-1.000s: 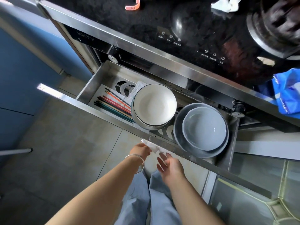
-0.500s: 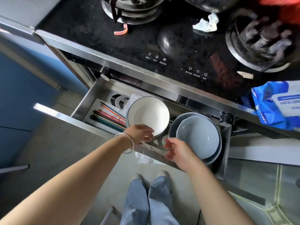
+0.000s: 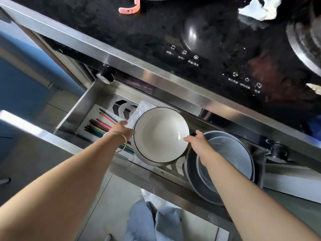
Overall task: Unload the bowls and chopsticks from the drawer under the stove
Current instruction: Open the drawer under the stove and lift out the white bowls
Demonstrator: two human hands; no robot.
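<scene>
The steel drawer point(image 3: 81, 108) under the stove stands pulled out. A white bowl point(image 3: 160, 134) with a dark rim sits in its middle, on top of another bowl. My left hand point(image 3: 124, 130) grips the white bowl's left rim and my right hand point(image 3: 195, 140) grips its right rim. Grey-blue bowls point(image 3: 231, 153) are stacked in a darker dish at the drawer's right end, partly under my right forearm. Several coloured chopsticks point(image 3: 99, 125) lie flat in the left compartment, beside my left wrist.
The black glass stove top point(image 3: 173, 32) with touch controls overhangs the drawer's back. A pink clip point(image 3: 129, 8) and a crumpled white tissue point(image 3: 258, 7) lie on it. A control knob point(image 3: 105, 76) juts out at the left. Blue cabinet point(image 3: 20, 80) stands at left; my legs are below.
Both hands rose from below the drawer front and moved in over it. They now hold the white bowl by its two sides. The view came closer to the drawer.
</scene>
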